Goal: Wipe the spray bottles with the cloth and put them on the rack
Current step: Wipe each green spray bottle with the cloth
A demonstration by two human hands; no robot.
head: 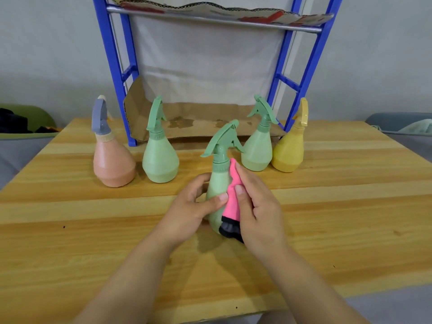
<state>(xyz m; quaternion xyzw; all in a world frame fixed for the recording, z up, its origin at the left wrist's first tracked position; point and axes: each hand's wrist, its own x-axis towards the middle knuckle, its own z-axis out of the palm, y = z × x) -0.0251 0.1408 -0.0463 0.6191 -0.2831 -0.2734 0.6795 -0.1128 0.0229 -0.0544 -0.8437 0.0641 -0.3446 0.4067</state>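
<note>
A green spray bottle (218, 178) is tilted a little above the wooden table (327, 225) at the centre. My left hand (194, 204) grips its body from the left. My right hand (254, 206) holds a pink cloth (232, 197) with a black edge against the bottle's right side. Behind stand a pink bottle with a grey trigger (112, 160), a green bottle (160, 155), another green bottle (258, 148) and a yellow bottle (289, 148). The blue rack (112, 66) stands at the back, its lower shelf lined with stained cardboard (198, 122).
The rack's upper shelf (210, 18) carries corrugated cardboard on a metal bar. A green bin (25, 122) lies beyond the table's left edge and a grey tub (402, 123) beyond the right. A grey wall is behind.
</note>
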